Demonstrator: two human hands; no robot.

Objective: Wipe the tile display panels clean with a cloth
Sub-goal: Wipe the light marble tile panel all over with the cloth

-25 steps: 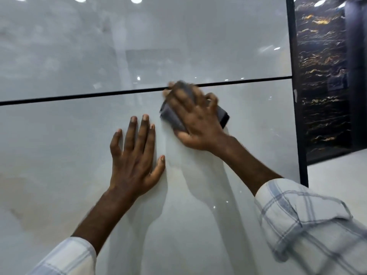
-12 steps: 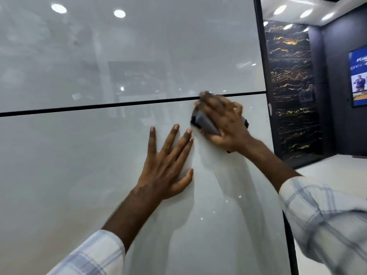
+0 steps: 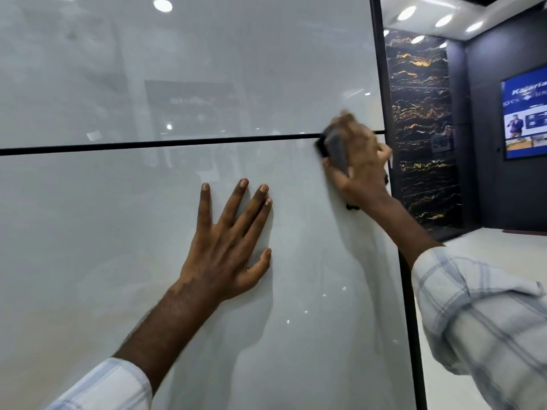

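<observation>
A glossy pale grey tile panel (image 3: 118, 232) stands upright in front of me, with a second pale panel (image 3: 207, 69) above it across a thin black joint (image 3: 148, 144). My left hand (image 3: 231, 244) lies flat on the lower panel, fingers spread and straight. My right hand (image 3: 358, 164) grips a folded dark grey cloth (image 3: 334, 147) and presses it against the panel at the joint, close to the panel's right edge. Most of the cloth is hidden under the fingers.
A black frame strip (image 3: 381, 84) borders the panels on the right. Beyond it stands a black tile with gold veins (image 3: 423, 128), a dark wall with a lit blue screen (image 3: 525, 116), and a light floor (image 3: 488, 247) at lower right.
My right hand has slid the cloth to the right along the joint, toward the panel's right edge. My left hand has shifted rightward on the lower panel, still flat.
</observation>
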